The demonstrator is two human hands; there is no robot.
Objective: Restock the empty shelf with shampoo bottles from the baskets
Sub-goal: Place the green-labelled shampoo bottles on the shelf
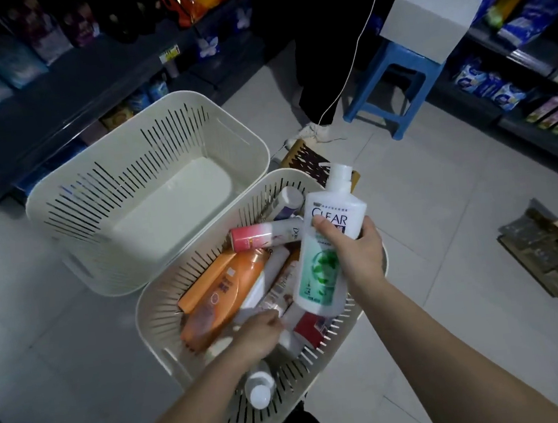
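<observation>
Right hand (354, 255) grips white shampoo bottle (326, 251) upright, cap tilted away; left hand (259, 334) grip unclear.

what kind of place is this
Likely a small shop aisle: stocked shelves on both sides, a price tag on a shelf edge, and baskets of bottles on the floor.

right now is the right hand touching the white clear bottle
Touching. The head view shows the right hand wrapped around the middle of the white bottle, thumb pressed on its label, holding it up above the full basket.
</observation>
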